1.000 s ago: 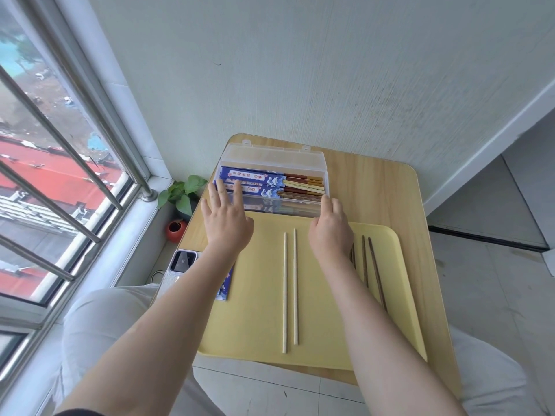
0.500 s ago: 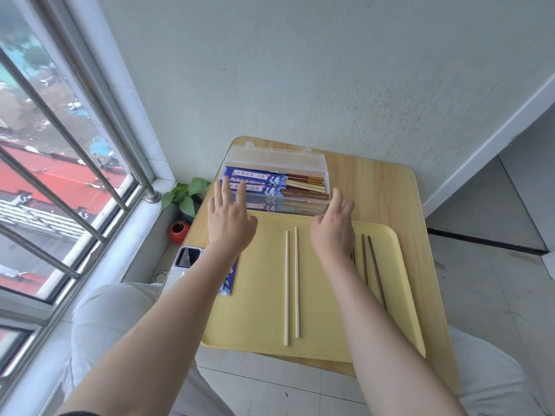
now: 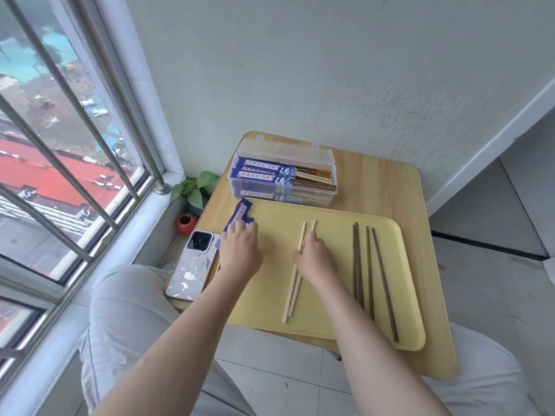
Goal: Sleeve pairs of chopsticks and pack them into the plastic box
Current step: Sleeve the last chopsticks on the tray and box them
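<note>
A clear plastic box (image 3: 329, 172) at the back of the small table holds several blue-sleeved chopstick pairs (image 3: 264, 172). On the yellow tray (image 3: 330, 322) lies a pale pair of chopsticks (image 3: 292, 291), crossing slightly. My right hand (image 3: 315, 255) is on their upper part, fingers curled over them. My left hand (image 3: 240, 247) presses on an empty blue paper sleeve (image 3: 240, 211) at the tray's left rim. Several dark chopsticks (image 3: 371, 274) lie on the tray's right half.
A phone (image 3: 193, 265) lies at the table's left edge beside the tray. A small plant (image 3: 195, 186) and a red pot (image 3: 186, 223) stand by the window sill. The wall is right behind the box. My knees are under the table.
Both hands drew back from the box. The left hand went to the blue sleeve at the tray's left; the right came down on the pale chopsticks, which now lie crossed.
</note>
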`<state>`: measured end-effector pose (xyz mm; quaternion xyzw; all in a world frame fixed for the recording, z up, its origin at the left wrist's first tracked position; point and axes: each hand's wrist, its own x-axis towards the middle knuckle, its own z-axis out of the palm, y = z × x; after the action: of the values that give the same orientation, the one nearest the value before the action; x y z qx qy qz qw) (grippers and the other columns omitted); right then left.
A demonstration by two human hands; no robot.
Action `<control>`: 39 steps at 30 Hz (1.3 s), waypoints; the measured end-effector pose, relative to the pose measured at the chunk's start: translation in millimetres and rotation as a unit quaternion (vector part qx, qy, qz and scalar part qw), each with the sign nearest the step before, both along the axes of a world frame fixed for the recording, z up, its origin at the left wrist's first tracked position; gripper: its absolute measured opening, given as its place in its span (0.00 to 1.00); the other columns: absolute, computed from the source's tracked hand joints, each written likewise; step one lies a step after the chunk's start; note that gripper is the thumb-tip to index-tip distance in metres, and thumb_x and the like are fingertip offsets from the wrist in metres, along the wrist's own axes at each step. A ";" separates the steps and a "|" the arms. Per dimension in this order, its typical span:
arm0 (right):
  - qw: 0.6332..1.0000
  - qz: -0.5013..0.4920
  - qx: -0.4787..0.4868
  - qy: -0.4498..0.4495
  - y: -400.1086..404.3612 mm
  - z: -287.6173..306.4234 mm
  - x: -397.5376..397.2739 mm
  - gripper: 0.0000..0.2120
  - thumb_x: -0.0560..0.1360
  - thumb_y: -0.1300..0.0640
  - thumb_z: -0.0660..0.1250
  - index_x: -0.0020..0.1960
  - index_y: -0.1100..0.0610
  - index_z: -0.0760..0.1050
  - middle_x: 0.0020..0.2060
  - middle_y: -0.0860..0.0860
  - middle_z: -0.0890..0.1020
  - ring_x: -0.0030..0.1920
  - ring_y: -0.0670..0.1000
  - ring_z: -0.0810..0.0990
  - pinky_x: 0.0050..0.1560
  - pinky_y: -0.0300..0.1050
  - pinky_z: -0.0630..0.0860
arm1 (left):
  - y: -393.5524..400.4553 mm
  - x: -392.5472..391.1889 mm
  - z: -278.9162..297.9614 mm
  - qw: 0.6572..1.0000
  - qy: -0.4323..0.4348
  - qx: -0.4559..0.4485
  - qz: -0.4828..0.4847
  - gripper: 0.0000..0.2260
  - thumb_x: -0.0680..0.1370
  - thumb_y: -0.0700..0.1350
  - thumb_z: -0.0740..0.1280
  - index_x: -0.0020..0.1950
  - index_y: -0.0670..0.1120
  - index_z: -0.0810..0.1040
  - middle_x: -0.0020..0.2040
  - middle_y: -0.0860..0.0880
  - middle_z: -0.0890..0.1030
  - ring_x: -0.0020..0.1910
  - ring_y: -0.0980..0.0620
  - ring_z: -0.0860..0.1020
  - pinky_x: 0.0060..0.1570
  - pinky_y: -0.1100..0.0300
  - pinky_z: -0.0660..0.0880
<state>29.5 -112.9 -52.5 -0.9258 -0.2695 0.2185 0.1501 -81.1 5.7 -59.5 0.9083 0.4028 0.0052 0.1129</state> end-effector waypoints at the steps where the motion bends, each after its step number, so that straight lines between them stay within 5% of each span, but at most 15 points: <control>1: 1.000 -0.005 0.011 0.008 -2.2 -0.8 0.9 0.15 0.81 0.54 0.64 0.64 0.59 0.68 0.61 0.58 0.76 0.59 0.61 0.78 0.49 0.48 0.72 | -1.4 -2.2 -1.7 1.000 -0.002 0.021 0.016 0.21 0.75 0.42 0.64 0.69 0.47 0.69 0.68 0.43 0.70 0.66 0.41 0.68 0.63 0.49 0.66; 5: 0.999 -0.012 0.040 0.022 -7.7 -2.2 1.6 0.09 0.80 0.54 0.64 0.57 0.56 0.68 0.58 0.56 0.76 0.47 0.56 0.73 0.44 0.45 0.67 | -6.3 -6.0 -5.6 0.999 0.000 0.020 0.042 0.21 0.75 0.45 0.64 0.69 0.47 0.68 0.70 0.42 0.68 0.66 0.40 0.68 0.61 0.48 0.66; 12: 0.998 -0.016 0.048 0.028 -9.3 -5.5 1.9 0.08 0.80 0.54 0.63 0.56 0.55 0.67 0.58 0.55 0.75 0.47 0.56 0.73 0.44 0.46 0.67 | -15.5 -5.8 -1.5 1.000 -0.001 0.019 -0.007 0.13 0.80 0.39 0.58 0.64 0.43 0.69 0.63 0.43 0.72 0.58 0.44 0.71 0.55 0.55 0.70; 16: 0.998 -0.016 0.055 0.031 -10.9 -6.2 4.3 0.09 0.81 0.53 0.63 0.56 0.55 0.68 0.57 0.53 0.75 0.46 0.55 0.72 0.44 0.46 0.68 | -16.0 2.3 3.4 0.995 -0.062 -0.074 0.024 0.20 0.79 0.36 0.59 0.72 0.43 0.65 0.58 0.41 0.74 0.54 0.43 0.73 0.46 0.56 0.69; 19: 0.998 -0.012 0.059 0.029 -12.2 -5.9 4.9 0.09 0.81 0.52 0.64 0.56 0.54 0.67 0.56 0.52 0.74 0.46 0.53 0.73 0.44 0.45 0.68 | -17.2 7.0 7.2 0.973 -0.131 -0.183 0.052 0.21 0.80 0.37 0.61 0.73 0.46 0.67 0.53 0.44 0.78 0.48 0.43 0.78 0.45 0.50 0.78; 22: 0.997 -0.014 0.068 0.033 -12.4 -5.4 5.4 0.09 0.82 0.51 0.63 0.57 0.54 0.67 0.56 0.51 0.74 0.47 0.53 0.73 0.43 0.44 0.68 | -21.1 9.7 11.9 0.890 -0.219 -0.355 0.183 0.19 0.80 0.41 0.66 0.71 0.47 0.71 0.52 0.49 0.78 0.46 0.51 0.81 0.46 0.52 0.82; 26: 0.988 -0.058 0.126 0.072 -12.6 1.7 9.3 0.11 0.82 0.50 0.61 0.58 0.56 0.66 0.50 0.51 0.74 0.46 0.55 0.75 0.42 0.46 0.68 | -19.0 7.8 20.8 0.638 -0.360 -0.606 0.312 0.12 0.79 0.41 0.71 0.61 0.42 0.77 0.56 0.43 0.83 0.49 0.49 0.84 0.42 0.57 0.82; 28: 0.977 -0.077 0.182 0.080 -12.0 9.3 8.0 0.08 0.83 0.51 0.59 0.53 0.56 0.69 0.45 0.52 0.78 0.42 0.55 0.76 0.38 0.47 0.69 | -18.0 4.9 22.2 0.570 -0.398 -0.653 0.301 0.11 0.79 0.40 0.70 0.61 0.41 0.76 0.56 0.43 0.85 0.50 0.48 0.83 0.48 0.57 0.80; 31: 0.945 -0.070 0.260 0.187 -9.5 23.3 -1.5 0.10 0.82 0.49 0.62 0.47 0.55 0.73 0.35 0.50 0.78 0.32 0.51 0.76 0.32 0.43 0.71 | -19.3 5.1 24.4 0.516 -0.433 -0.681 0.287 0.11 0.79 0.39 0.69 0.61 0.41 0.74 0.55 0.44 0.85 0.47 0.49 0.83 0.51 0.58 0.79; 33: 0.918 -0.063 0.288 0.264 -7.9 25.9 -8.4 0.08 0.81 0.52 0.65 0.54 0.56 0.74 0.34 0.52 0.81 0.28 0.51 0.78 0.29 0.42 0.73 | -20.9 7.5 27.0 0.497 -0.445 -0.689 0.283 0.09 0.79 0.37 0.70 0.58 0.40 0.74 0.52 0.41 0.85 0.45 0.48 0.84 0.48 0.59 0.82; 39: 0.866 -0.095 0.382 0.307 -20.0 31.6 -2.6 0.14 0.80 0.64 0.64 0.64 0.54 0.72 0.39 0.54 0.83 0.33 0.52 0.81 0.34 0.45 0.78 | -27.0 7.8 37.8 0.545 -0.424 -0.678 0.251 0.09 0.80 0.36 0.68 0.58 0.35 0.77 0.43 0.39 0.85 0.35 0.49 0.84 0.37 0.62 0.82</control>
<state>26.9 -133.0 -20.9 -0.7031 -0.1828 0.3563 0.5876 -73.3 -21.3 -21.7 0.3156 0.4029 0.1429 0.8471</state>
